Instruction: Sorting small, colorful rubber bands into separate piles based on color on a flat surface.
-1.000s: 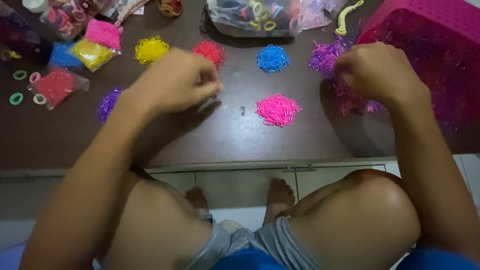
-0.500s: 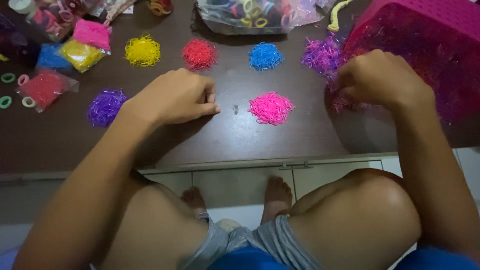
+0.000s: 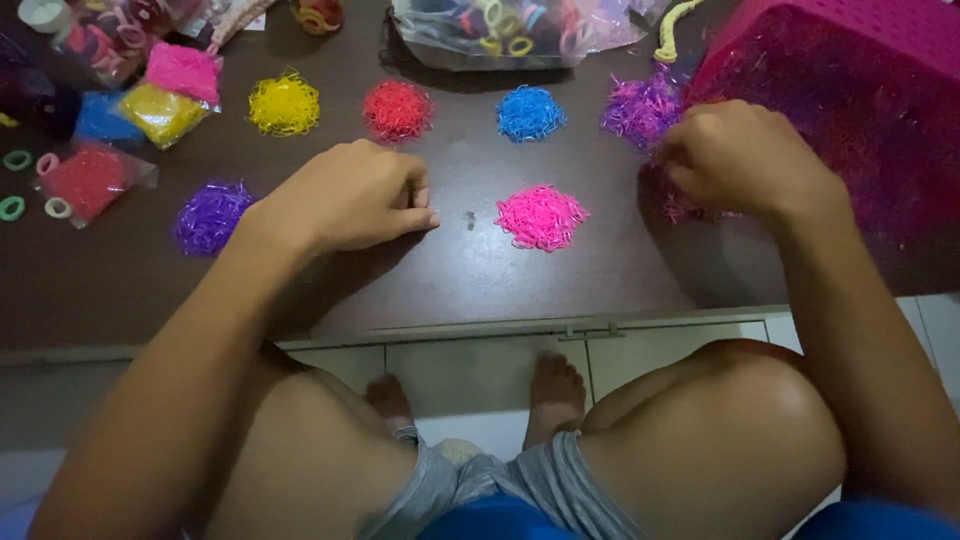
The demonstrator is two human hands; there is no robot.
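Item 1, purple band pile (image 3: 208,215): on the dark counter (image 3: 500,280), just left of the left hand (image 3: 350,195).
Item 2, left hand: knuckles up, fingers (image 3: 415,215) curled nearly closed on the counter; contents cannot be told.
Item 3, pink band pile (image 3: 541,216): between both hands, untouched.
Item 4, right hand (image 3: 745,160): fingers bent down, pinching into magenta bands (image 3: 690,207) beside the pink basket (image 3: 850,90).

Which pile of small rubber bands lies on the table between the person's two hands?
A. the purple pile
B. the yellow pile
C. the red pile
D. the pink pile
D: the pink pile lies on the dark table between the left hand and the right hand; every other pile named lies elsewhere.
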